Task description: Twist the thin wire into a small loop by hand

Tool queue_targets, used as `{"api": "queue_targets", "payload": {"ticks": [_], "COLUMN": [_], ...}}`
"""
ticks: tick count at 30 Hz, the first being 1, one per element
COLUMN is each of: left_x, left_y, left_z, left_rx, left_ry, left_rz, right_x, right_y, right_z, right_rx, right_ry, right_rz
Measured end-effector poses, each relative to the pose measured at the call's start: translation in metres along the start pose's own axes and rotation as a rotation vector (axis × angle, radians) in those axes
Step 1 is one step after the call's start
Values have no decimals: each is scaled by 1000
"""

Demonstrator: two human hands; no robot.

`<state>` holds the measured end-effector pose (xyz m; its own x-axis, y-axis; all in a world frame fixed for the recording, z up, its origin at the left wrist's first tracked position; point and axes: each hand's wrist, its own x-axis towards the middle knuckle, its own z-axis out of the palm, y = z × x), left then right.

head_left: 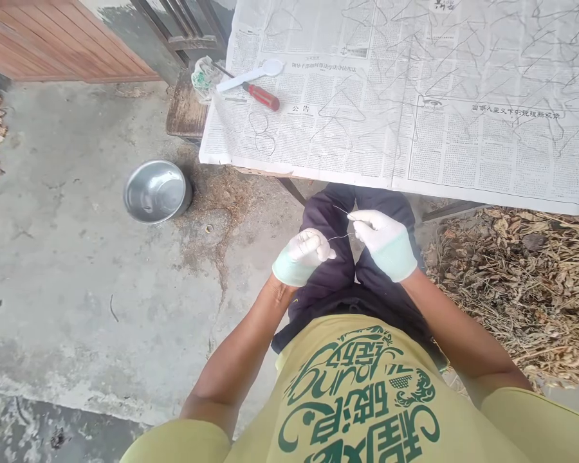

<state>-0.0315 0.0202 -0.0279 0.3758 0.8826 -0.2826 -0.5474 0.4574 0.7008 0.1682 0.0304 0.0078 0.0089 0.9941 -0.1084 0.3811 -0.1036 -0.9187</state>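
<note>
Both my hands wear white gloves and are held over my lap, above dark trousers. My left hand (303, 255) is closed in a fist around one end of a thin wire (341, 236). My right hand (382, 239) pinches the other end, its fingers pressed together. The short wire runs between the two hands, with a loose end sticking up by my right fingers. Several bent wire pieces (262, 133) lie on the newspaper (463, 148) that covers the table in front of me.
A red-handled screwdriver (260, 96) and a white spoon (251, 74) lie at the table's left end beside a crumpled cloth (203, 77). A metal bowl (157, 191) sits on the concrete floor to the left. Dry leaves (521, 283) are piled on the right.
</note>
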Motion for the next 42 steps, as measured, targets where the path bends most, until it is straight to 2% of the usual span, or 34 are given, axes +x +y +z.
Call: {"api": "queue_targets", "payload": {"ticks": [4, 8, 11, 13, 15, 17, 19, 22, 25, 29, 31, 33, 36, 38, 40, 42], "left_x": [-4, -4, -3, -2, -1, 0, -1, -6, -9, -10, -10, -11, -13, -14, -15, -16], "left_y": [2, 8, 11, 10, 9, 9, 9, 7, 4, -1, -2, -4, -5, -6, -6, -6], "left_z": [1, 1, 1, 2, 4, 6, 8, 10, 11, 14, 18, 22, 26, 26, 25, 22], "left_rx": [-34, 60, 173, 233, 304, 416, 550, 612, 528, 475, 444, 414, 366, 348, 363, 379], "left_ry": [-28, -22, -57, -55, -24, 18, 63, 98, 79, 59, 69, 86, 97, 97, 83, 60], "left_rz": [-64, -78, -86, -99, -130, -161, -139, -68, -73, -83, -95, -109, -120, -124, -134, -149], "right_x": [0, 2, 5, 8, 12, 15, 17, 18, 18, 15, 12, 8, 7, 10, 16, 20], "right_y": [0, -3, -17, -31, -45, -57, -66, -72, -67, -46, -40, -39, -46, -51, -54, -54], "right_z": [-1, -9, -16, -17, -13, -6, 2, 7, 5, 4, 6, 8, 10, 9, 7, 2], "right_rx": [-60, -231, -398, -526, -686, -830, -929, -1024, -1023, -821, -647, -442, -139, 20, 104, 90], "right_ry": [-18, -55, -22, -50, -187, -380, -533, -658, -632, -410, -301, -247, -270, -304, -326, -313], "right_rz": [-45, -173, -274, -362, -486, -651, -796, -852, -786, -681, -557, -356, -6, 162, 221, 162]}}
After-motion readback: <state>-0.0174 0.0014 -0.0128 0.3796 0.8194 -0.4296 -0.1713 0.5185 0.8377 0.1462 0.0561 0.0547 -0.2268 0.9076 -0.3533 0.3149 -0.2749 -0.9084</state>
